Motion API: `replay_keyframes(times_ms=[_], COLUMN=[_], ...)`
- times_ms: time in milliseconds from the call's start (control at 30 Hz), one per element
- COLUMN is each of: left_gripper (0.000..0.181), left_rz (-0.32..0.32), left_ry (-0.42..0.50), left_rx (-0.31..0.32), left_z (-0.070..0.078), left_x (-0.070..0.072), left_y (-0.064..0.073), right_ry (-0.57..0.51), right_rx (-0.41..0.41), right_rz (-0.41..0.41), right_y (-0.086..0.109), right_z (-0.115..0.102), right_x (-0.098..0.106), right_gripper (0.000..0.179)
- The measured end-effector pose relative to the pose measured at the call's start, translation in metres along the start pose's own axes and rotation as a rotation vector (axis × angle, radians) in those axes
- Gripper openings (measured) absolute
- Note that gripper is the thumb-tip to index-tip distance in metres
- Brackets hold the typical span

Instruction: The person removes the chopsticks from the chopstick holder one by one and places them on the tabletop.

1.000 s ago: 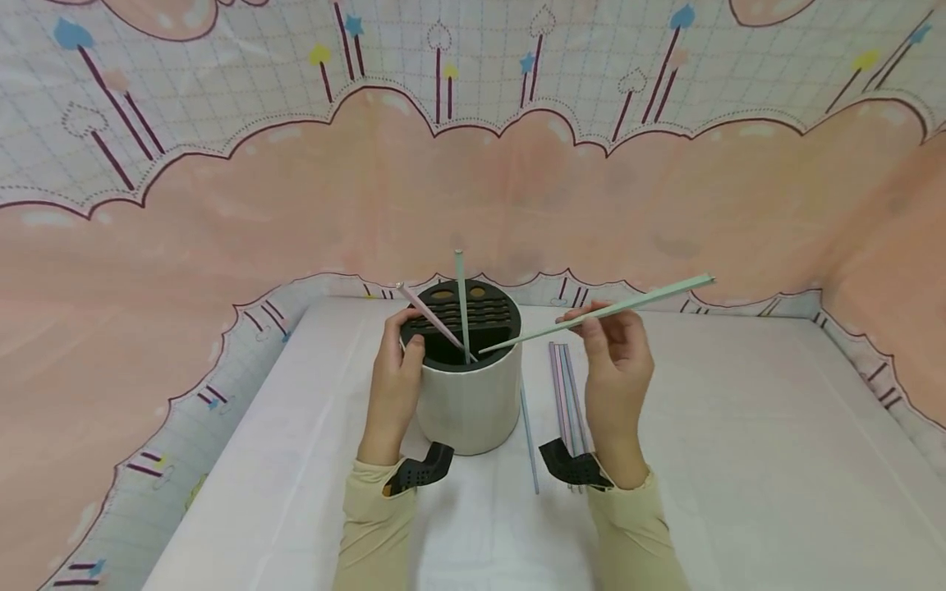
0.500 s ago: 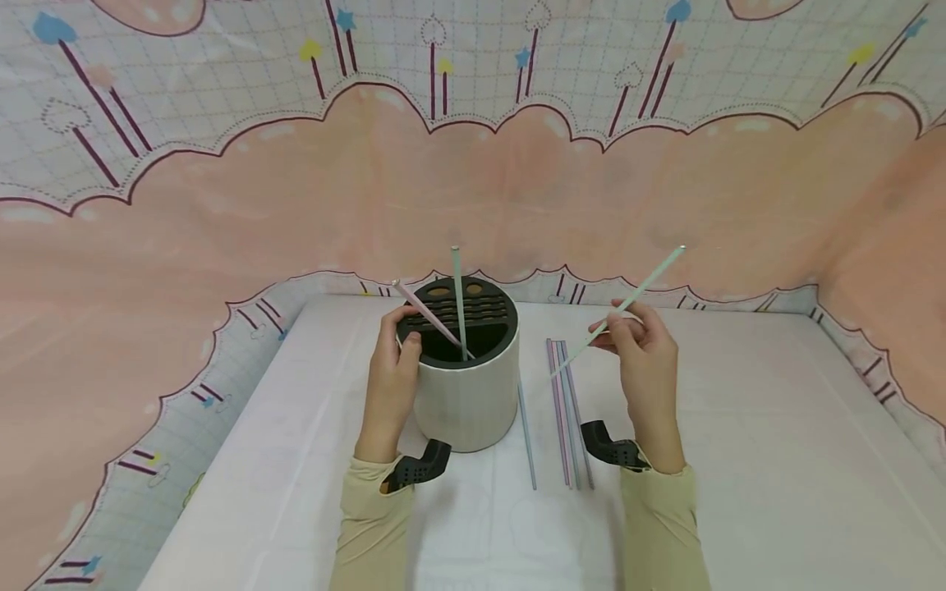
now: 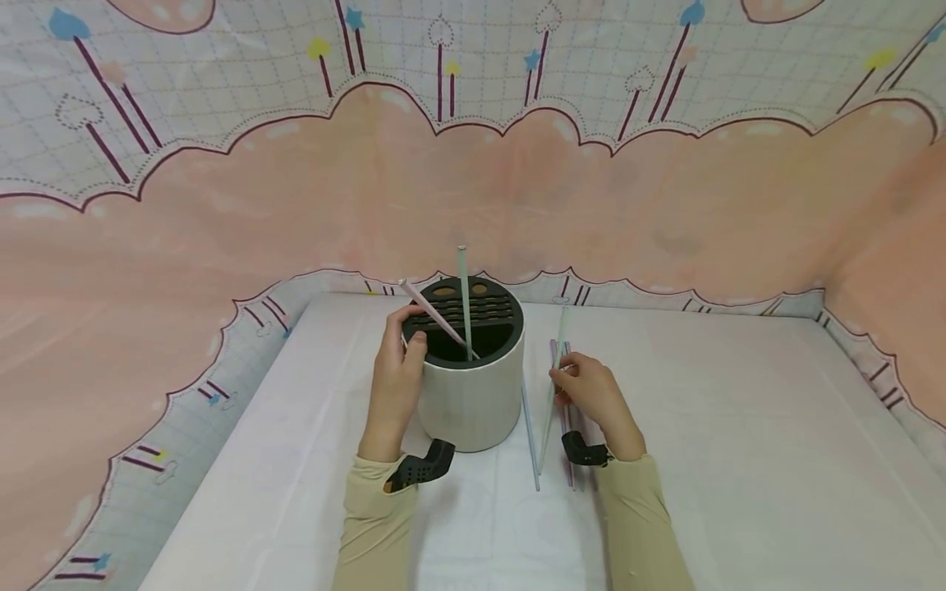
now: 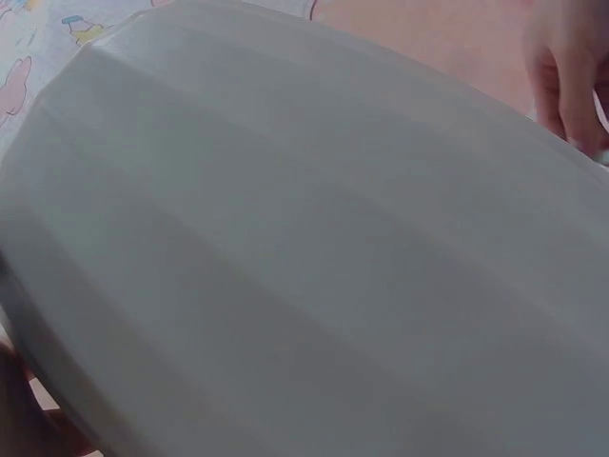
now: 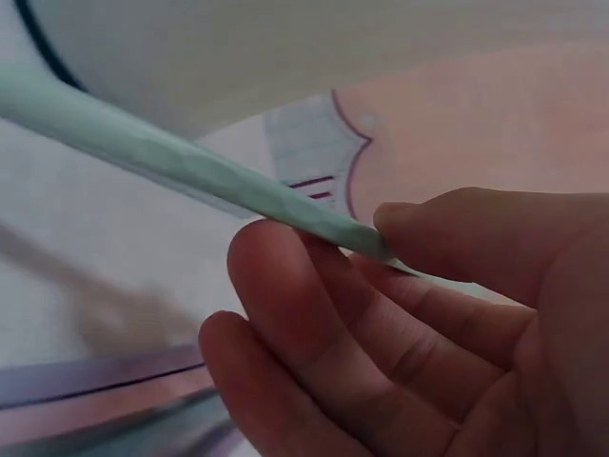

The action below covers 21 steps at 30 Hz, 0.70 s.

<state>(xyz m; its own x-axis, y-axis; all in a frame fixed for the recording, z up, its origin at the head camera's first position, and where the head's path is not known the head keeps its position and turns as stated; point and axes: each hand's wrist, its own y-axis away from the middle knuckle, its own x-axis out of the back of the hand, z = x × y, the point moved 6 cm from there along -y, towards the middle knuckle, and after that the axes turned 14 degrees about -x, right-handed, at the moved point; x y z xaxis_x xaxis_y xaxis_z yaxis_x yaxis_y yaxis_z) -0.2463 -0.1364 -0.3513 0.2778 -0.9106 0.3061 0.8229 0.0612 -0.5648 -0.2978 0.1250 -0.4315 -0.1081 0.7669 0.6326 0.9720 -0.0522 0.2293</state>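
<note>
In the head view, the left hand (image 3: 395,386) grips a white holder (image 3: 470,410) at its side, with the thumb at the near part of the rim. The holder stands upright on a white table (image 3: 739,460), and from the wide front compartment of its black top (image 3: 497,305) rise an upright green straw (image 3: 464,287) and a pink straw (image 3: 431,312), which leans to the left. The right hand (image 3: 594,390) pinches another green straw (image 3: 548,427), slanting, near a small group of straws (image 3: 567,423); a single blue straw (image 3: 530,435) lies beside the holder. The cloth (image 3: 473,197) behind carries printed thin strokes with star and heart tops. In the left wrist view, the ribbed plain wall of the holder fills almost everything; printed figures at the upper left are too small to name. In the right wrist view, thumb and fingers grasp the pinched straw, and violet and pink straws lie below, blurred.
</note>
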Motion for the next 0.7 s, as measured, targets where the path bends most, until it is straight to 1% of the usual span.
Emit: replay_keyframes(times_ms=[167,333,433,533,700], left_gripper=[0.035,0.035,0.035,0.035,0.035], left_rz=[-0.001,0.002,0.003,0.003,0.006], left_ry=[-0.018,-0.017,-0.015,-0.017,-0.021], left_rx=[0.001,0.004,0.006,0.009,0.013], left_z=[0.0,0.0,0.0,0.0,-0.001], left_x=[0.0,0.0,0.0,0.0,0.0], left_y=[0.0,0.001,0.002,0.003,0.005], right_ry=[0.072,0.079,0.074,0.059,0.074], right_rx=[-0.043,-0.077,-0.088,-0.091,-0.075], right_rz=[-0.026,-0.062,-0.067,-0.055,-0.015], right_y=[-0.006,-0.008,-0.008,-0.007,-0.005], right_z=[0.007,0.011,0.013,0.015,0.015], right_x=[-0.014,-0.023,-0.026,-0.028,-0.029], right_gripper=[0.024,0.021,0.019,0.017,0.018])
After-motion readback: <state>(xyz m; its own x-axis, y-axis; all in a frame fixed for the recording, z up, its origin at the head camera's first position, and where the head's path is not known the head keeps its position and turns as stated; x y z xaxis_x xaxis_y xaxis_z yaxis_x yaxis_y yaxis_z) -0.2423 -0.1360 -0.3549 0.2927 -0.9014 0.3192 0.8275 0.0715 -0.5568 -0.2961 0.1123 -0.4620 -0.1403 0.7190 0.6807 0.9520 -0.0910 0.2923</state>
